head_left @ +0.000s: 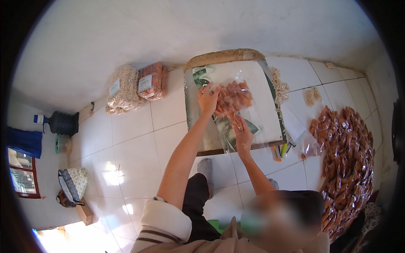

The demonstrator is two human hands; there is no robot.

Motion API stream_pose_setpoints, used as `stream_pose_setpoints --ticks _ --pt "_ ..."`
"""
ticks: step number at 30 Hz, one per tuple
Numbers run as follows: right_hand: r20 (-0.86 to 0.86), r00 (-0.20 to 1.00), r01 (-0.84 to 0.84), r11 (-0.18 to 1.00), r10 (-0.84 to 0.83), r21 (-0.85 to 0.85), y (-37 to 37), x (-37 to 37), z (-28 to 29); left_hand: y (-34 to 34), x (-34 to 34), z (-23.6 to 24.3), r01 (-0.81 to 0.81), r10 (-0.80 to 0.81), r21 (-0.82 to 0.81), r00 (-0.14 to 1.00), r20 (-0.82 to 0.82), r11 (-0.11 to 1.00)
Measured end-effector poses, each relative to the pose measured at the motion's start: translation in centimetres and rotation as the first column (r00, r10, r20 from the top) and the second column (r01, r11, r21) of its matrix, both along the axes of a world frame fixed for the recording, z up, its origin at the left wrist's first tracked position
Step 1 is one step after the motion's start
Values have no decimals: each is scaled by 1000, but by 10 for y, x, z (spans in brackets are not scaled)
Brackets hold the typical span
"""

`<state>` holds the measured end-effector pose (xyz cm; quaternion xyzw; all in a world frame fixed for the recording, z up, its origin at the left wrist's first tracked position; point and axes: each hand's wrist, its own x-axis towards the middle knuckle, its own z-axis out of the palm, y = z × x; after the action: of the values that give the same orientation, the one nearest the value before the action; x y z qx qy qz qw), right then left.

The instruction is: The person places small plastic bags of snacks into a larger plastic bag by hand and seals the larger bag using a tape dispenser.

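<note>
While the camera looks straight down from the person's head, both bare arms reach forward over a white tiled floor (pixel 135 147) toward a low board (pixel 253 84) lying flat on the tiles. A clear plastic bag (pixel 236 109) lies on the board, filled with small orange-brown snack packets. The left hand (pixel 207 99) rests on the upper left part of the bag, fingers curled and pinching the plastic near its edge. The right hand (pixel 243 137) is at the lower end of the bag, near the board's front edge, fingers closed on the plastic there. The bag stretches between the two hands.

To the right of the board, a large heap of orange-brown snack packets (pixel 348 160) spreads across the floor. A few pale snack packets (pixel 313 96) lie between the heap and the board. A loose clear plastic sheet (pixel 297 126) sits just beside the board's right edge.

To the left of the board, against the wall, two big bundles stand side by side: a pale bundle (pixel 122 89) and an orange bundle (pixel 152 81). Further left are a dark water jug (pixel 63 123) and a patterned bag (pixel 74 183). A small cardboard box (pixel 85 213) lies near the bottom left.
</note>
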<state>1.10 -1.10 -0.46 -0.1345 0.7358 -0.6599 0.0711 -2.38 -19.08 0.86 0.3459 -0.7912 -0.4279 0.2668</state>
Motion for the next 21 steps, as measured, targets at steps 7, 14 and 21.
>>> stream_pose_setpoints --ticks 7,14,21 --pt "5 998 -59 995 59 83 -26 -10 18 4 13 7 55 -50 -35 991 121 998" --pt "-394 918 140 963 -40 229 -45 -27 -6 9 10 11 39 -61 201 993 105 979" --pt "-145 971 -182 981 189 63 -14 -29 -17 22 10 10 37 -25 -94 991 132 995"
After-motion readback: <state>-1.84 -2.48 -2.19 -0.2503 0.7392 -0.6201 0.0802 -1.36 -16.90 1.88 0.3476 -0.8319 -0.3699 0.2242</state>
